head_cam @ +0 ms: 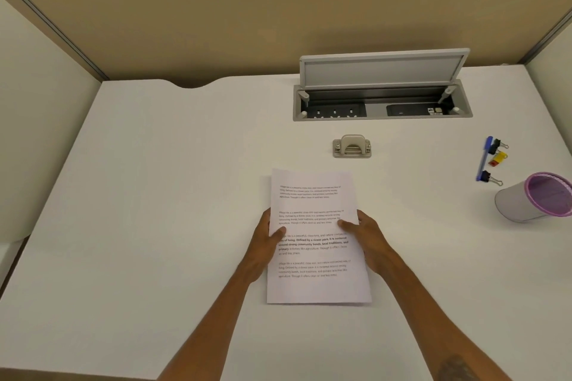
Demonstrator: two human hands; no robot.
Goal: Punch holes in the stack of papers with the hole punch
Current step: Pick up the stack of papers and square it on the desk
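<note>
A: Fingers on both hands pinch the white printed paper stack (315,235) at its long edges. Left hand (263,244) has thumb on top w/ the rest hidden under the sheet; right hand (368,241) likewise.

B: Room around it?

A: Plenty. Bare white desk (154,195) to the left & near side. Small beige metal hole punch (352,146) sits just beyond the stack's far edge, apart from it.

B: Other stuff?

A: Open grey cable tray w/ raised lid (382,93) further back. Far right: blue pen (483,161), black & yellow binder clips (497,154), tipped purple mesh cup (535,198), all well apart. Tan partition (278,9) behind.

B: Stack itself?

A: Centre of desk, portrait, four text blocks, one partly bold. Edges look squared; sheet count can't tell.
</note>
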